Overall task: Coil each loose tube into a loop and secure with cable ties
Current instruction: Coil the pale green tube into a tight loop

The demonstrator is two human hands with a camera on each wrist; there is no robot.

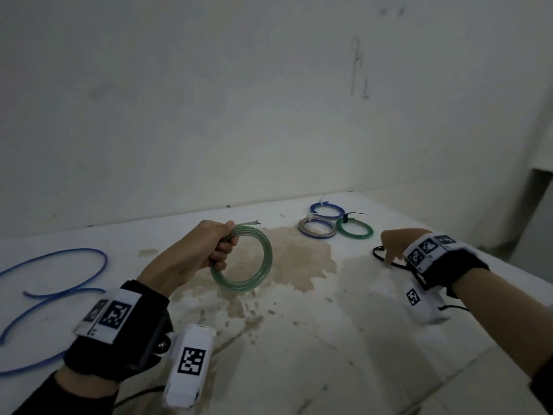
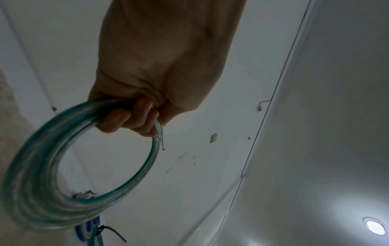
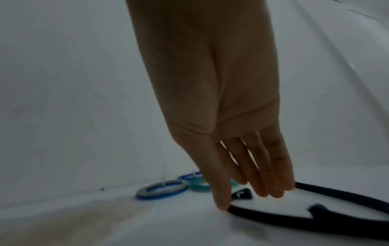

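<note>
In the head view, the left hand (image 1: 206, 250) has its fingers curled round a coil of clear green-tinted plastic tube (image 1: 243, 259) and holds it up above the stained white table (image 1: 299, 339). I think the fist stays on the crossing of the turns so that the coil does not spring open before a tie goes on. One tube end sticks out above the fist. The right hand (image 1: 395, 245) reaches down to thin black cable ties (image 1: 377, 255) on the table, probably to take one for this coil. Three finished coils lie together at the far side: a blue tube coil (image 1: 327, 210), a grey and blue tube coil (image 1: 317, 229) and a small green tube coil (image 1: 354, 230). One long loose blue tube (image 1: 74, 280) lies uncoiled at the left. So I count three tied coils, one coil in hand and one tube not yet started.

In the left wrist view, the fingers (image 2: 130, 116) wrap tightly round several turns of the green coil; I cannot count the turns exactly because of blur.

In the right wrist view, the right hand is open, with fingers (image 3: 258, 174) straight and pointing down. The fingertips touch or nearly touch the black ties, but nothing is gripped yet. At least two black strips show; more I cannot tell.
</note>
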